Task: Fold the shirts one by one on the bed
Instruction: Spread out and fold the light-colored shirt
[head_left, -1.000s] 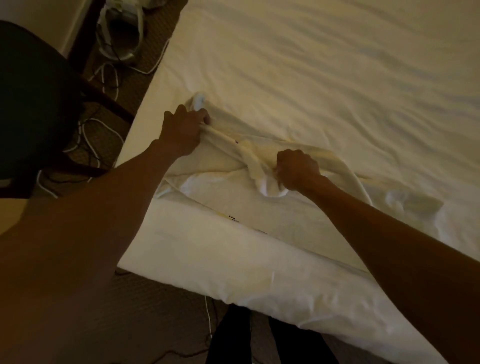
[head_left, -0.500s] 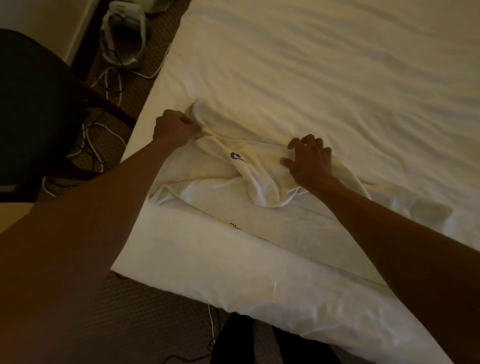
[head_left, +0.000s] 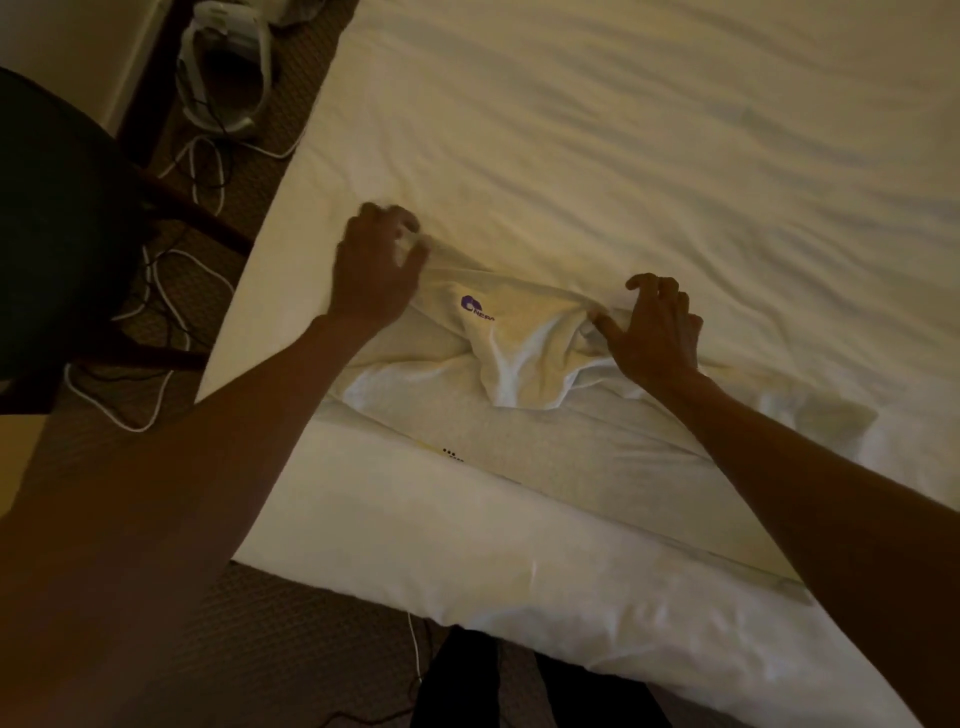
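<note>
A white shirt (head_left: 524, 358) with a purple logo lies bunched near the left front corner of the bed (head_left: 623, 130). My left hand (head_left: 374, 265) is over the shirt's left end, blurred, its fingers spread apart with the cloth edge just under them. My right hand (head_left: 654, 327) sits at the shirt's right end, fingers bent like a claw with the tips on the cloth and the thumb pointing left at a fold. Neither hand has cloth wrapped in it.
A flatter white cloth (head_left: 571, 457) with small dark marks lies under the shirt along the bed's front edge. A dark chair (head_left: 57, 223) stands left of the bed. White cables (head_left: 202, 171) and a white device (head_left: 223, 67) lie on the carpet.
My left hand has let go of the shirt's left end and spread its fingers. My right hand, which gripped a fold one second ago, now rests farther right with fingers apart. The logo shows.
</note>
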